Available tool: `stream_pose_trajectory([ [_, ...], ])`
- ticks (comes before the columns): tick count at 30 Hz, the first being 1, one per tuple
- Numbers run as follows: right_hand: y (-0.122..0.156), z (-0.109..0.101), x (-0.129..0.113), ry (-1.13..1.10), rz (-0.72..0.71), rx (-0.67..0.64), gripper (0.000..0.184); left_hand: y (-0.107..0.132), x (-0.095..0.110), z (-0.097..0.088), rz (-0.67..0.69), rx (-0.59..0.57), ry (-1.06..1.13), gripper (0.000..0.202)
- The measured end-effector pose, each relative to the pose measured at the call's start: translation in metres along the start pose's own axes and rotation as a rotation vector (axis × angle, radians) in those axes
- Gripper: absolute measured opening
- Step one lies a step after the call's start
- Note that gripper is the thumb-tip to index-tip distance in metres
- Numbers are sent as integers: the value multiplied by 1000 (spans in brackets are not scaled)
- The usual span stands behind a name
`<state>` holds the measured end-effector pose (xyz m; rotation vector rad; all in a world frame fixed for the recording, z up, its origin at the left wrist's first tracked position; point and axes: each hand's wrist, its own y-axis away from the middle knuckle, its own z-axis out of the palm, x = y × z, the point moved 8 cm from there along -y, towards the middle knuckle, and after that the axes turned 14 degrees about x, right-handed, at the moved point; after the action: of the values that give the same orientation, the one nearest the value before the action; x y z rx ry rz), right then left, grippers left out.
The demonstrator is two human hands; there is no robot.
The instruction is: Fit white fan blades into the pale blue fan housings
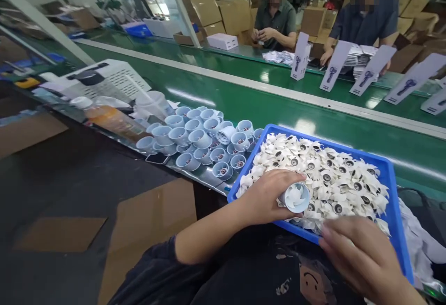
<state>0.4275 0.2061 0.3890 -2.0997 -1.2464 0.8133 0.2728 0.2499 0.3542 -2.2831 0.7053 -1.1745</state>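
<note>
My left hand (266, 196) is closed around a light blue fan housing (298, 206), held over the near left part of a blue tray (397, 230). Inside the housing's round mouth sits a white fan blade (294, 194). To the right, my right hand (362, 249) hovers over the tray's near edge, apart from the housing. Its fingers are stretched out, a little blurred, and no object shows in them. White fan blades (327, 177) with dark round hubs fill the tray. Left of it, more light blue housings (199, 139) stand stacked, several with small reddish-brown parts inside.
A green conveyor belt (223, 82) runs beyond the tray. White printed boxes (334, 66) stand along its far side, where two people sit. A bottle of orange drink (114, 119) and a white basket (108, 80) are at left. Cardboard (153, 221) lies below.
</note>
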Motion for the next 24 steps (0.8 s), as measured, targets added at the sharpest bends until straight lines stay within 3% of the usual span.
stream_pose_trajectory([
  [4,-11,20,10,67,139,35,19,-2,18,16,104,-10,-52,39],
  [7,-14,29,17,104,265,27,35,-3,30,18,191,6,-130,31],
  [10,-13,25,18,118,315,65,48,-5,34,16,223,-7,-180,29],
  [14,-12,11,14,93,232,201,32,-8,29,14,181,-6,-188,33],
  [16,-11,9,13,116,151,204,30,-8,26,14,166,-2,-177,35],
  [18,-5,10,17,155,154,165,35,-9,19,14,161,-15,-181,38],
  [20,5,4,22,125,209,205,29,-17,7,15,141,-44,-165,49],
  [22,15,-5,23,59,241,296,18,-39,-15,18,96,-67,-170,61],
  [24,23,-8,22,38,244,338,14,-75,-49,24,-11,-92,-265,65],
])
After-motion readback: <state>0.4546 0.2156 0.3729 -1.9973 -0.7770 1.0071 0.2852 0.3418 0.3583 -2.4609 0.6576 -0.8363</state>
